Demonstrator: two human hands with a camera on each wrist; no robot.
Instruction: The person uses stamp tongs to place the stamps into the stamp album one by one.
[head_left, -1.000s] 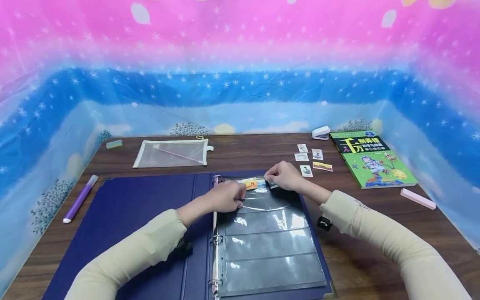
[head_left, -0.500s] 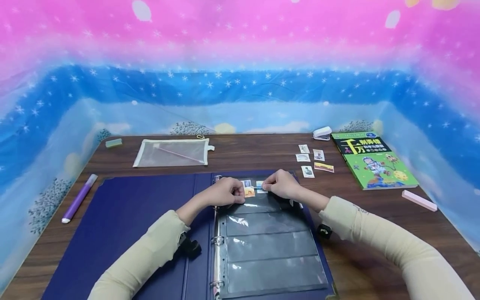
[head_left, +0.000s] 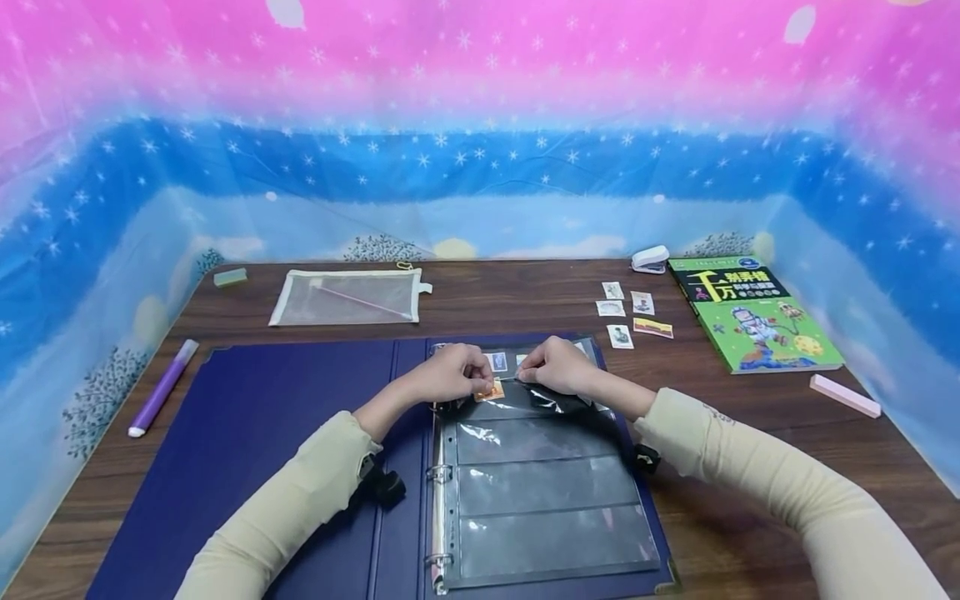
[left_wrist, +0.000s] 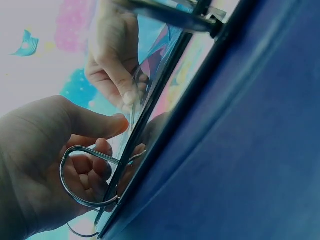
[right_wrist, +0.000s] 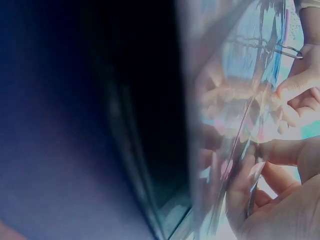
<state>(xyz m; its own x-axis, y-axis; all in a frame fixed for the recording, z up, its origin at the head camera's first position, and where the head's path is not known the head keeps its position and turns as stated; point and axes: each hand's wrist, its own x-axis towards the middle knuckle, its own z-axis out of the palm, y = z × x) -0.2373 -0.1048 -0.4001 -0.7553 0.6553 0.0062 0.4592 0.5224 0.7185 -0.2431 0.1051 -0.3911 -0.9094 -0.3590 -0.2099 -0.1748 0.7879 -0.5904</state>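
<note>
An open navy ring binder [head_left: 292, 442] holds a black page with clear stamp pockets [head_left: 551, 483]. My left hand [head_left: 453, 372] pinches the top pocket's edge beside an orange stamp [head_left: 490, 392]. Fingers of my right hand [head_left: 562, 367] pinch the same pocket's clear film farther right, and the film bulges down below them. A blue stamp [head_left: 498, 362] shows in the top row between the hands. Another pale stamp is partly covered by the right fingers. In the right wrist view, thumb and finger of the right hand [right_wrist: 280, 185] grip the film's edge.
Several loose stamps [head_left: 620, 337] lie beyond the binder's right corner. Farther right are a white stapler [head_left: 649, 259], a green book [head_left: 761, 321] and a pink bar [head_left: 845, 396]. A mesh pouch [head_left: 345, 297], pale green eraser-like block [head_left: 230, 277] and purple marker [head_left: 162, 387] lie left.
Both hands have drawn closer together along the top pocket. The right hand has pulled its film outward and down, and the orange stamp sits lower than before. The loose stamps stay put.
</note>
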